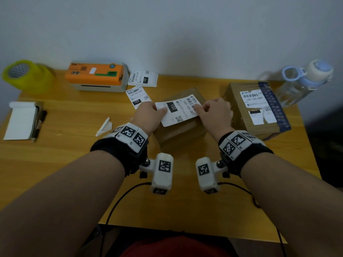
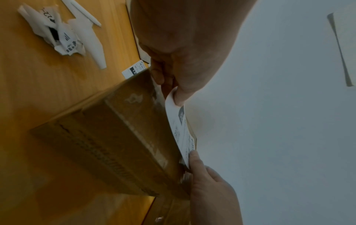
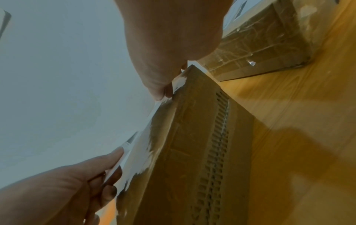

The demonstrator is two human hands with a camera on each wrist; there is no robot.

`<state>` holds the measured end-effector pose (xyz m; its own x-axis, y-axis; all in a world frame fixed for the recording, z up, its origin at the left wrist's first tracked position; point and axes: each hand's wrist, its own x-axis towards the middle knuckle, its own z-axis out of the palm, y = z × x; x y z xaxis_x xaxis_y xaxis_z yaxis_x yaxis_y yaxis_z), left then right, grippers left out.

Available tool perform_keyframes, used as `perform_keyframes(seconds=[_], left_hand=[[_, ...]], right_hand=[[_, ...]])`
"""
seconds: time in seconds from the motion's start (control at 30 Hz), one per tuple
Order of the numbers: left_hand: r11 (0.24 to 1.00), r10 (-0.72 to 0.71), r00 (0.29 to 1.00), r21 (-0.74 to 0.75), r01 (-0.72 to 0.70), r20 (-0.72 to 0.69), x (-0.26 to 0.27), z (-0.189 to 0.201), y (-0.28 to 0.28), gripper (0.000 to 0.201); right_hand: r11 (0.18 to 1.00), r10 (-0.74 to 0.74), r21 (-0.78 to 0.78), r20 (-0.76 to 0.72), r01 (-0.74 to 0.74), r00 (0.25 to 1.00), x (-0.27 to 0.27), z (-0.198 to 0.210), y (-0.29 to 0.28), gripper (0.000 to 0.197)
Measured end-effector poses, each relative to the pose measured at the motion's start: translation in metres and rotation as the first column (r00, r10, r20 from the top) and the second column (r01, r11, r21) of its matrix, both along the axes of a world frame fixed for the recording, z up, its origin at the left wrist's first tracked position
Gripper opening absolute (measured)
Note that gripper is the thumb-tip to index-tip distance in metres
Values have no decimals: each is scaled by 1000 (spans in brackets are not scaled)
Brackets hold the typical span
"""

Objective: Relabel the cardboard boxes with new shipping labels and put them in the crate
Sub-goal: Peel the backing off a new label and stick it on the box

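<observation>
A small cardboard box (image 1: 178,130) sits mid-table, with white torn paper residue on its top face (image 3: 146,146). Both hands hold a white shipping label (image 1: 178,110) printed "122-122-C07" over that top. My left hand (image 1: 161,109) pinches the label's left end (image 2: 174,97). My right hand (image 1: 200,108) pinches its right end (image 3: 167,92). The label (image 2: 182,130) bows slightly, and whether it is stuck down I cannot tell. A second, larger box (image 1: 256,110) stands to the right and carries a partly torn label (image 1: 254,98). No crate is in view.
At the back left stand an orange label printer (image 1: 96,76) and a yellow tape roll (image 1: 26,76). Two loose labels (image 1: 138,97) lie beside the printer. Crumpled paper scraps (image 2: 63,35), a notepad (image 1: 20,119) with pens and a water bottle (image 1: 304,80) share the table.
</observation>
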<state>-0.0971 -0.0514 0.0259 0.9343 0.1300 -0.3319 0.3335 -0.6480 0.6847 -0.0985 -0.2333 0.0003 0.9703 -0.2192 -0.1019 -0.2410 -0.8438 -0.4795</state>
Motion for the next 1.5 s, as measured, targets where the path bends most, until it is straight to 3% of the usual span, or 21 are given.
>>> perform_keyframes(seconds=[0.23,0.43,0.53,0.6,0.67,0.73,0.83,1.07,1.13,1.27,1.4,1.5], left_hand=[[996,22,1000,86,-20,-20,-2,-6,-4,29],[998,16,1000,68,-15,-20,-2,-12,-4,17],[999,23,999,35,-22,-23,-1,-15,-3,15],[1000,27,999,14,-27,-19,-1,-16,-3,13],[999,38,999,4,-38,-15,-2,-17,-3,11],[999,44,999,9,-44,-10,-2,-18,-3,12],[998,58,998,28,-58,-24,0,-19,-2,21],[998,54,998,-10,-54,-26,0,-14,0,23],[998,53,998,-20,-53,-19,0,-14,1,22],[999,48,999,-21,-48,-16,-1,-13,3,17],[998,50,998,-26,-51,-27,-1,-11,6,20],[998,59,998,-36,-59,-10,-3,-14,9,24]], right_hand=[[996,66,-60,57,-62,996,1,-5,-2,32],[997,5,-83,110,4,994,0,-11,-9,41],[977,167,-164,195,-136,966,2,-7,-10,50],[869,440,-300,106,-394,891,5,-2,-1,61],[681,669,-342,-70,-647,740,6,-4,11,66],[571,736,-317,-210,-757,643,5,-11,16,70],[594,686,-327,-271,-735,675,10,-13,6,74],[638,554,-431,-320,-639,769,13,-12,-14,86],[627,564,-431,-323,-648,760,8,-10,0,87],[558,678,-384,-299,-735,671,-3,-11,19,80],[622,628,-348,-314,-702,712,5,-10,-5,79],[614,605,-388,-328,-687,726,7,-10,-16,83]])
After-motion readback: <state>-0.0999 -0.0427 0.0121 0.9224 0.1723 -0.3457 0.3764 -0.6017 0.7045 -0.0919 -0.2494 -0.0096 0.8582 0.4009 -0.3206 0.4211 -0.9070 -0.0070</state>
